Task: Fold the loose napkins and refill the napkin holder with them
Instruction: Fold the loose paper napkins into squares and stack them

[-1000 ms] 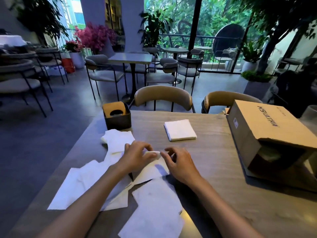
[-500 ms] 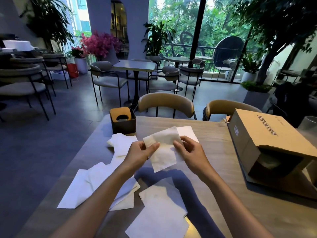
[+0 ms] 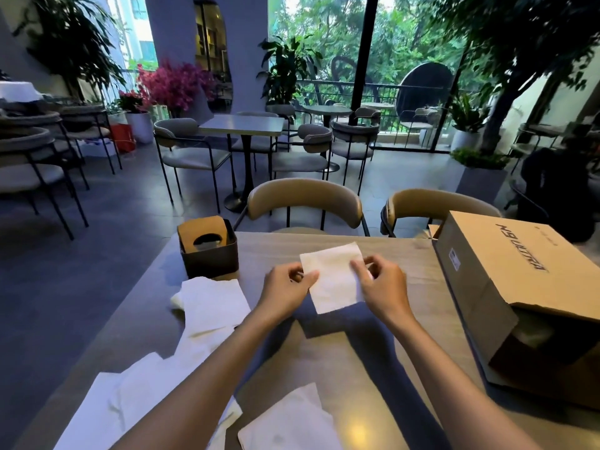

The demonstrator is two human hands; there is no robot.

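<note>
Head view: left hand (image 3: 285, 287) and right hand (image 3: 381, 284) each pinch a side edge of one napkin (image 3: 331, 280) above the bench (image 3: 406, 368), right of the napkin holder (image 3: 207, 251); risk: uneven pull skews or tears the thin sheet.

Left hand (image 3: 285, 289) and right hand (image 3: 381, 285) pinch napkin (image 3: 334, 280).

A café seating area, edged by a terrace

Small tables (image 3: 242, 125) ringed by padded chairs (image 3: 191, 147) are set across a tiled floor; potted plants (image 3: 287, 73) and a napkin holder (image 3: 207, 250) are seen beside glazed walls.
</note>
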